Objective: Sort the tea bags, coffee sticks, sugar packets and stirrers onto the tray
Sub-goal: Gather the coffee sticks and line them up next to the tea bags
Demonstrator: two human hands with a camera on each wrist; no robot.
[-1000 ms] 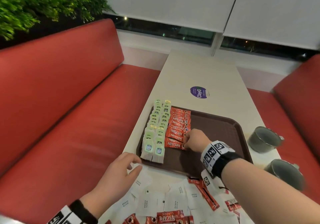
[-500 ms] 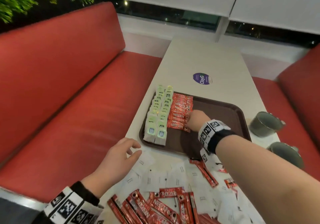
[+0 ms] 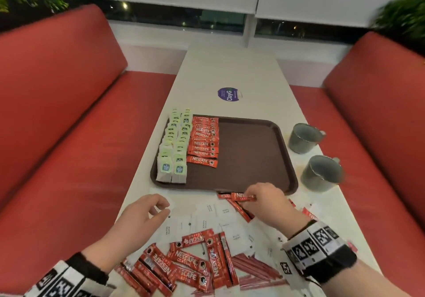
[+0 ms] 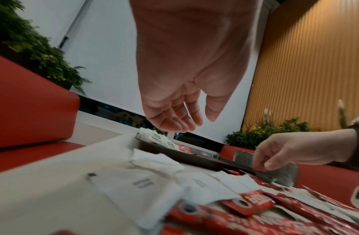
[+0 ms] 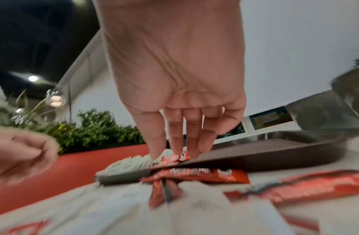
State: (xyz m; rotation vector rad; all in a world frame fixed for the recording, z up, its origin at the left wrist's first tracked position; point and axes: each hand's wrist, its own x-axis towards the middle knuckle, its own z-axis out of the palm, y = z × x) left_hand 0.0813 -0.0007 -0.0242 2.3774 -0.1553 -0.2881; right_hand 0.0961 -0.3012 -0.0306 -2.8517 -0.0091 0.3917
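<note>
A brown tray (image 3: 253, 154) holds two columns of green tea bags (image 3: 176, 149) along its left side. Beside them lies a row of red coffee sticks (image 3: 203, 142). My right hand (image 3: 249, 196) is just before the tray's front edge and pinches a coffee stick (image 3: 241, 197) off the table. The right wrist view shows its fingers (image 5: 174, 143) pointing down at the stick (image 5: 194, 174). My left hand (image 3: 161, 208) hovers with loosely curled fingers over white sugar packets (image 3: 216, 218) and holds nothing (image 4: 194, 122). Loose coffee sticks (image 3: 190, 262) and thin red stirrers (image 3: 253, 271) lie nearest me.
Two grey metal mugs (image 3: 303, 138) (image 3: 322, 173) stand on the table right of the tray. A purple sticker (image 3: 228, 94) lies beyond it. Red benches (image 3: 69, 136) flank the narrow white table (image 3: 230, 67). The tray's right half is bare.
My right hand drew back from the coffee row on the tray to the table in front of it and took hold of a loose stick. The left hand stayed over the sugar packets.
</note>
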